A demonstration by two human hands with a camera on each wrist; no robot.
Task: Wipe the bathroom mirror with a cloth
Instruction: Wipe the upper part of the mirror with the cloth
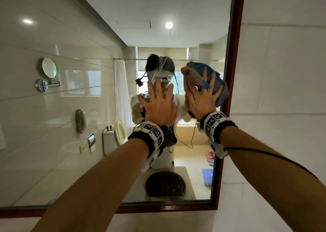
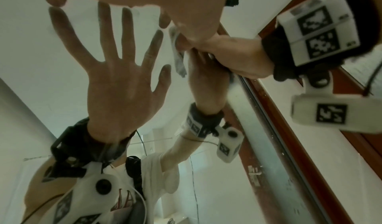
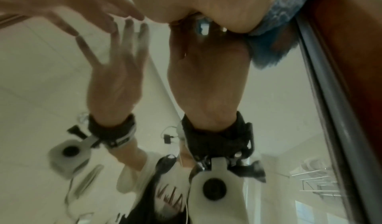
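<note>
A: Both hands up on the glass. Left hand [image 1: 159,106] flat, fingers spread straight, holding nothing.

B: Right?

A: Right hand [image 1: 202,101], fingers straight and splayed, pressing a blue-and-brown cloth [image 1: 214,80] against the mirror [image 1: 88,108], close to its right edge.

B: Frame?

A: Reddish wooden frame [image 1: 235,55], just beside the cloth. White tiled wall [image 1: 282,90] beyond.

A tiled bathroom. The framed wall mirror [image 1: 176,20] reflects a toilet [image 1: 112,136] at lower left. A white shower curtain [image 1: 120,90] hangs at centre.
</note>
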